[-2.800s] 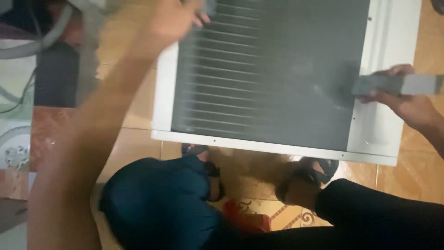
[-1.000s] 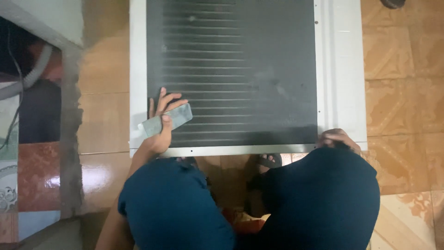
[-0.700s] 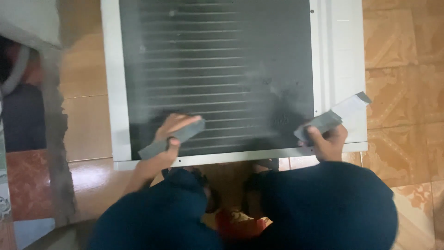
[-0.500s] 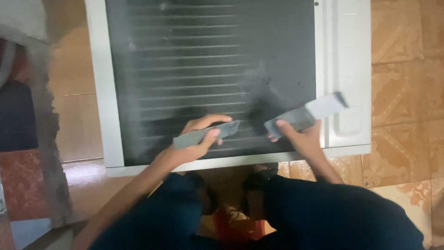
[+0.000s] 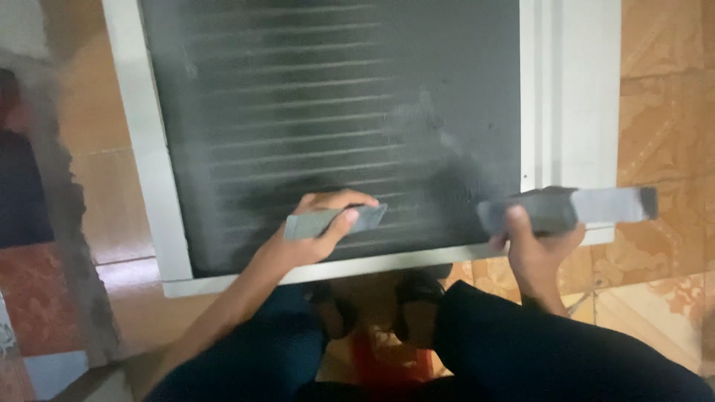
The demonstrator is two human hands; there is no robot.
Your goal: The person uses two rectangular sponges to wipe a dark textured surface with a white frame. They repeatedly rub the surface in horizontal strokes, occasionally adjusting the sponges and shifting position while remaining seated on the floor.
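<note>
A white-framed panel (image 5: 141,149) with a dark finned grille (image 5: 335,97) lies flat on the floor in front of me. My left hand (image 5: 316,231) presses a short grey flat tool (image 5: 335,219) against the grille's lower part. My right hand (image 5: 536,246) grips a longer grey flat tool (image 5: 570,208) at the panel's lower right corner, its pale end sticking out to the right over the white frame.
Orange patterned floor tiles (image 5: 663,126) surround the panel. My knees in dark trousers (image 5: 536,357) and dark sandals (image 5: 413,313) sit just below the panel's near edge. A rough grey wall edge (image 5: 74,253) stands at the left.
The view has closed in on the panel. My right hand with its tool has moved right, from the grille to the lower right frame. My left hand stays on the lower grille.
</note>
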